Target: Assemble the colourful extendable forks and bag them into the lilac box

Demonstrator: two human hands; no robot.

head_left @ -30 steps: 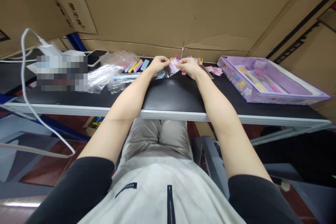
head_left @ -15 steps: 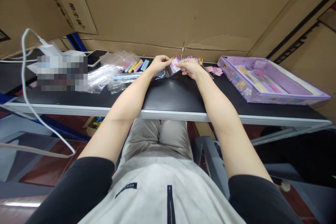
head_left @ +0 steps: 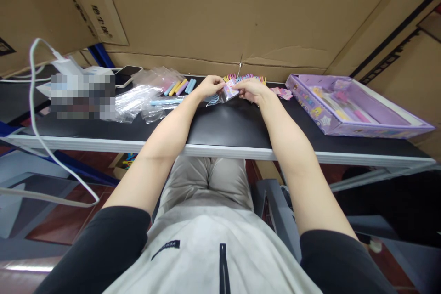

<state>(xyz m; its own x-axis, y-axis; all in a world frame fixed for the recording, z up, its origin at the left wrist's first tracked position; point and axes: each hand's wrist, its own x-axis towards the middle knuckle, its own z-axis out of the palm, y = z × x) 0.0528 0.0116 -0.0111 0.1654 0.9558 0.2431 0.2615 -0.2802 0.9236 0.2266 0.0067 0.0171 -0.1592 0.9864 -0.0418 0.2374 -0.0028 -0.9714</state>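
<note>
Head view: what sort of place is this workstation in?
Probably a makeshift bench in a workshop or storeroom, though the wider room is out of view. A black tabletop holds clear plastic bags and an open purple box, with cardboard standing behind.

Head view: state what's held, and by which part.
A small printed pink-purple card: left grip at its left edge, right grip at its right edge.

Sleeves (head_left: 99,239) — black; shirtfront (head_left: 193,262) — pale (labelled)
</note>
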